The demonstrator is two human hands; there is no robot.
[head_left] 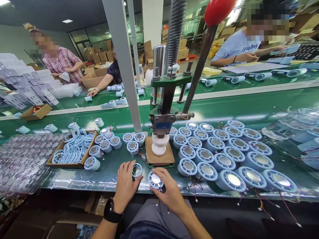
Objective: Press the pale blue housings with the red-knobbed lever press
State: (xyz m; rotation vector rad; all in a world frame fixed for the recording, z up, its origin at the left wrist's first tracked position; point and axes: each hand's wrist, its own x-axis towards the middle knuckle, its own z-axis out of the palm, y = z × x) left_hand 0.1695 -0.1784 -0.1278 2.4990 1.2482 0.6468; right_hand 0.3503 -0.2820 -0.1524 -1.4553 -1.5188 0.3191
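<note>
My left hand point(126, 184), with a black watch at the wrist, has its thumb and fingers around a light blue ring point(137, 170) near the table's front edge. Just right of it, my right hand point(167, 189) grips a round blue motor unit point(155, 179) with a silver centre; thin wires hang below it. The two parts are apart. Behind my hands stands a green lever press point(163, 122) with a white round head over a brown base pad point(149, 156). Nothing blue lies under the press head.
Many blue motor units point(208, 169) fill the right side. At the left are a cardboard box of blue rings point(74, 147), more units point(92, 163) and bubble wrap point(27, 159). The red-knobbed lever point(199, 66) leans right. People work behind the green conveyor point(224, 108).
</note>
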